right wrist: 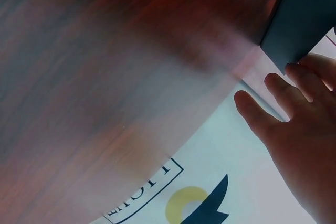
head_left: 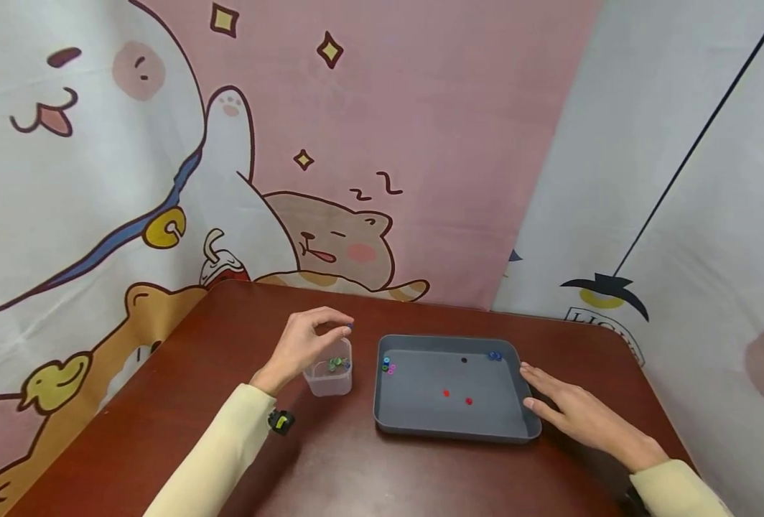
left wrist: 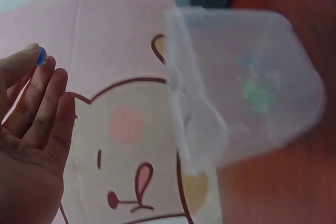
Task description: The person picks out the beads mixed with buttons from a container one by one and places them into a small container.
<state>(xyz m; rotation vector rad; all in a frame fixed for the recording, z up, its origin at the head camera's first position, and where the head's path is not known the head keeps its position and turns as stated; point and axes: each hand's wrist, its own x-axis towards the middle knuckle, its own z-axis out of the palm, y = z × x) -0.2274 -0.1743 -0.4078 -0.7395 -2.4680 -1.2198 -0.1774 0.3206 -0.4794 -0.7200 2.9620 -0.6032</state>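
A small, round blue bead (left wrist: 41,56) is pinched between thumb and index fingertip of my left hand (head_left: 304,345), while that hand's other fingers stay fairly straight. Just below is a clear plastic box (head_left: 332,384) holding several green and blue pieces (head_left: 338,363), which look blurred through its wall in the left wrist view. My right hand (head_left: 576,408), fingers extended, rests at the right rim of a grey tray (head_left: 421,424). Inside the tray lie pink rings (head_left: 391,369) beside green and blue ones at the left, two red pieces (head_left: 469,401), a black piece (head_left: 464,360) and blue pieces (head_left: 495,355).
Box and tray stand side by side on a reddish-brown table (head_left: 330,467), with a gap between them. A cartoon-printed cloth (head_left: 453,143) hangs behind the table's back edge and continues along the right side.
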